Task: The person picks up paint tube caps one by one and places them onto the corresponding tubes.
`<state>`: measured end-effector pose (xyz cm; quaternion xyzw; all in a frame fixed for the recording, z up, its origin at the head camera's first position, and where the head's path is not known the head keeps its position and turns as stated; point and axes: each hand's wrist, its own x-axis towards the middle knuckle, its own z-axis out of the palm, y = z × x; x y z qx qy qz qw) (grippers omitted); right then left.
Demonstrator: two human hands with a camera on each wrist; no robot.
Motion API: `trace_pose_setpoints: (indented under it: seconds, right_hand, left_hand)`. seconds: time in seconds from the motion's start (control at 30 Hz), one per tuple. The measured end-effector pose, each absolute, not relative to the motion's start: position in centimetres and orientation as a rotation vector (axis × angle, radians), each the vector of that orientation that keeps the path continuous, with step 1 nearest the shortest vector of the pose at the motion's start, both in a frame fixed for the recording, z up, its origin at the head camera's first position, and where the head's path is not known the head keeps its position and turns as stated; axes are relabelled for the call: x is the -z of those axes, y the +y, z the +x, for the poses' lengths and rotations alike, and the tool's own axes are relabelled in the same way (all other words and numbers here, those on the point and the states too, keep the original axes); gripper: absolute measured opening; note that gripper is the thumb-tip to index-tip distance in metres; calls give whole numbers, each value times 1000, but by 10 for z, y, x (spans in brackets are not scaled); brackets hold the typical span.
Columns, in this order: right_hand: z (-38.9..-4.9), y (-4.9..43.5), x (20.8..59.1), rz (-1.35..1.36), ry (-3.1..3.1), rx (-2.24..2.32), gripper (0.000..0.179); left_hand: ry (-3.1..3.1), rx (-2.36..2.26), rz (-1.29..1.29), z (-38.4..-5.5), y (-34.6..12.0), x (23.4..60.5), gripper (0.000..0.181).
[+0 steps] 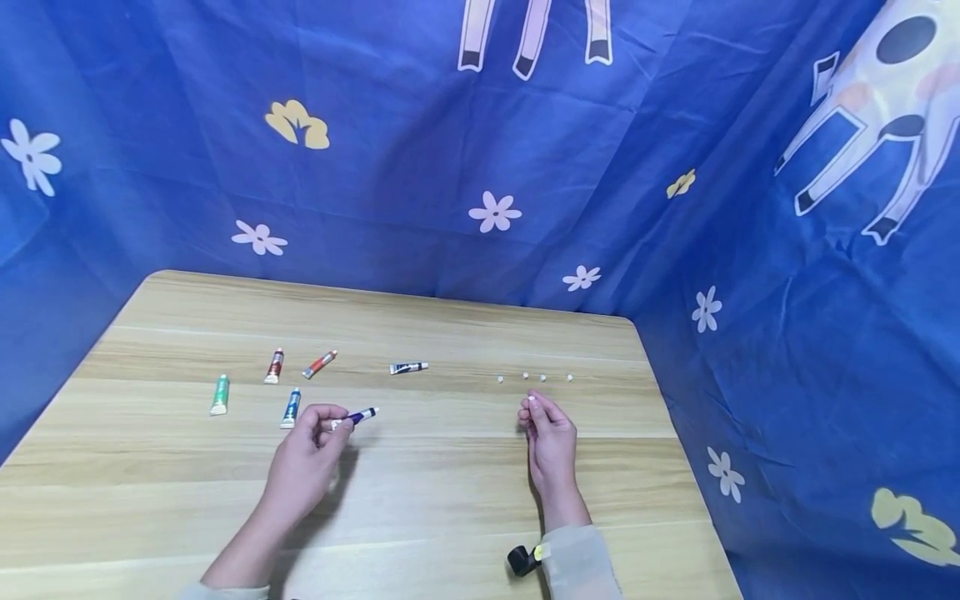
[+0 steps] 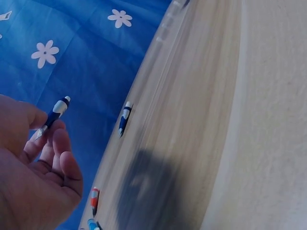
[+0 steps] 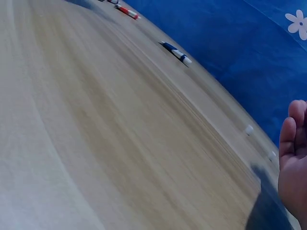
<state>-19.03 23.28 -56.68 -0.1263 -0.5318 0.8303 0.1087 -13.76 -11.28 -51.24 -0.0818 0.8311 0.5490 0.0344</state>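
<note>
My left hand (image 1: 303,467) pinches a small purple paint tube (image 1: 363,416) between thumb and fingers, above the table. In the left wrist view that tube (image 2: 58,109) looks dark blue and white, with its narrow white tip pointing up and away from the palm. A small white cap-like piece (image 1: 532,398) is pinched by my right hand (image 1: 553,446), just in front of several similar white pieces (image 1: 543,377) on the table. The right wrist view shows only part of the right hand (image 3: 293,167); its fingertips' hold is hidden there.
Paint tubes lie on the wooden table (image 1: 450,517): green (image 1: 220,395), dark red (image 1: 274,367), orange-red (image 1: 321,364), blue (image 1: 291,408) and black (image 1: 408,367). A blue printed curtain (image 1: 420,208) borders the back and right edges. A black object (image 1: 521,561) sits by the right sleeve.
</note>
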Motion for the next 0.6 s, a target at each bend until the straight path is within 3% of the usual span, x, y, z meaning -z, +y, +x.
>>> trace_pose_setpoints:
  seconds: [0.3, 0.6]
  right_hand:
    - [-182, 219, 566, -224, -1700, -2472, 17]
    - [-178, 200, 565, -160, -1881, -2432, 36]
  left_hand:
    - [2544, -1675, -222, -134, -106, 516, 20]
    - [2477, -1708, -209, -131, -97, 514, 22]
